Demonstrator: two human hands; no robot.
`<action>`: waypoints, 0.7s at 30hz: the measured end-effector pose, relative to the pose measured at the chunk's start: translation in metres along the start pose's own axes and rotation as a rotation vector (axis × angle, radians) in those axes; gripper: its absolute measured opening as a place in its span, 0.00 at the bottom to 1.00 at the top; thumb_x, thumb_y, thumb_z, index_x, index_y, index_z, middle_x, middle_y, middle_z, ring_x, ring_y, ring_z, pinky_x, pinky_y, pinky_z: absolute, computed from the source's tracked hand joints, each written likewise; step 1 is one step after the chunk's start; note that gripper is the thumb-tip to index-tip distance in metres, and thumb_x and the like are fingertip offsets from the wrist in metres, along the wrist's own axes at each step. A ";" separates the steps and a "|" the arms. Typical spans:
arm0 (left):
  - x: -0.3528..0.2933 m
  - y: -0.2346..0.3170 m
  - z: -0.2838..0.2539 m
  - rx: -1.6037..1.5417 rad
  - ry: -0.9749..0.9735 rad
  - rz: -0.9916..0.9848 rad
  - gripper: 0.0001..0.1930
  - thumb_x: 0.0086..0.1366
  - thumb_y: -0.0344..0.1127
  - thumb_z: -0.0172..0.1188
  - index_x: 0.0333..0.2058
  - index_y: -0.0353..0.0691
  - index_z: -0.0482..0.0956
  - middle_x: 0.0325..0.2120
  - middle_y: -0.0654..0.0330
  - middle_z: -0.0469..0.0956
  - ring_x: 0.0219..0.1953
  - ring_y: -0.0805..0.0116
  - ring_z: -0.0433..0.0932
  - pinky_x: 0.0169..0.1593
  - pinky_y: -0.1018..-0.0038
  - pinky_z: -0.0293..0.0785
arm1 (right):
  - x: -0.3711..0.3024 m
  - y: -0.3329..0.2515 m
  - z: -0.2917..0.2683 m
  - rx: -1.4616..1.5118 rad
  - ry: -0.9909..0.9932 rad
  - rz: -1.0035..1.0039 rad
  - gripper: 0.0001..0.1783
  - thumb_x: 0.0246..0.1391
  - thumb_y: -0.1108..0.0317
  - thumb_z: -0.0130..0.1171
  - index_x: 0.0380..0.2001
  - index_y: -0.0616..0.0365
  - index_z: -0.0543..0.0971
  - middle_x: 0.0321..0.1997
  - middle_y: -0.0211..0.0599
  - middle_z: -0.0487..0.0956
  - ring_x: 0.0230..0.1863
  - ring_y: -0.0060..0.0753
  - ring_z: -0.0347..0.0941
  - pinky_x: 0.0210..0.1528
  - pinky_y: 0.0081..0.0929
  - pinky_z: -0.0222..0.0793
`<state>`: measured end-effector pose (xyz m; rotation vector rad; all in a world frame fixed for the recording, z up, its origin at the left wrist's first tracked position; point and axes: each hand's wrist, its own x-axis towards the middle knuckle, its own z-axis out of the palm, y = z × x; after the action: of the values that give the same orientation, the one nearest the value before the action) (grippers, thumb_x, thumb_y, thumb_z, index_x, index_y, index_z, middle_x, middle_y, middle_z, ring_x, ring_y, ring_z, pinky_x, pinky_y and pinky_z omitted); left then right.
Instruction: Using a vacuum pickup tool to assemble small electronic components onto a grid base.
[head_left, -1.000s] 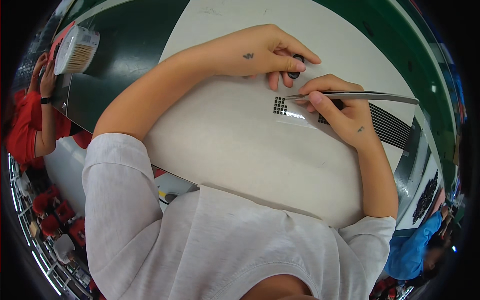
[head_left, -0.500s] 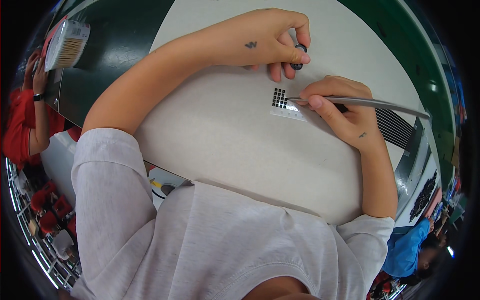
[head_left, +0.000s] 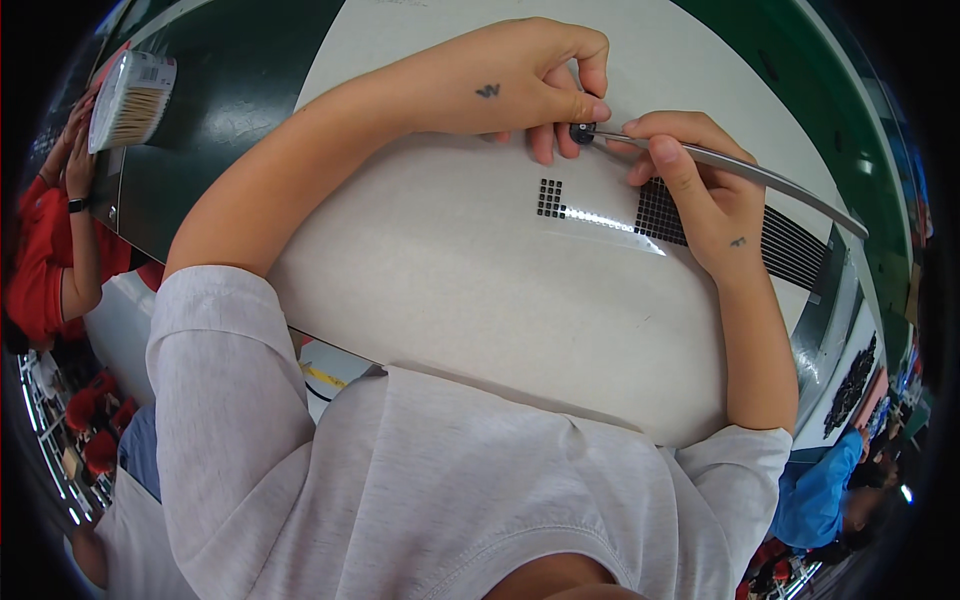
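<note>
Between the thumb and fingers of my left hand (head_left: 545, 85) is a small round black part (head_left: 582, 132), held above the pale work surface. My right hand (head_left: 700, 170) grips long curved metal tweezers (head_left: 740, 165). The tips of the tweezers meet the black part; whether they carry a small piece there is too small to tell. Below the hands lies a clear sheet (head_left: 600, 222) with small black square pads (head_left: 549, 198) at its left end. A denser grid of black squares (head_left: 658, 212) shows farther right, partly covered by my right hand.
At the far left stands a clear tub of cotton swabs (head_left: 138, 100) on the dark green table (head_left: 225, 85). Dark strips (head_left: 795, 255) lie right of my right wrist. A pile of small black parts (head_left: 850, 388) is at the right edge. Other people sit on both sides.
My right hand has raised the tweezers from the pad sheet up to the black part. My left hand has shifted slightly left, and the black part is turned differently. Fewer pads show at the sheet's left end.
</note>
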<state>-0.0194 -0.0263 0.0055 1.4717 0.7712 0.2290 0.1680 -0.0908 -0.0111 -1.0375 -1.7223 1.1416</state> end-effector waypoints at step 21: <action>-0.004 -0.009 0.004 0.222 0.103 0.071 0.09 0.57 0.37 0.50 0.31 0.37 0.70 0.18 0.60 0.75 0.18 0.78 0.73 0.17 0.84 0.59 | -0.004 -0.007 -0.002 -0.294 -0.061 -0.048 0.09 0.51 0.70 0.50 0.32 0.63 0.75 0.29 0.38 0.76 0.25 0.22 0.70 0.29 0.15 0.66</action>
<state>-0.0225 -0.0333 -0.0020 1.7095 0.8495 0.2820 0.1695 -0.0956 -0.0043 -1.1388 -1.9949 0.9161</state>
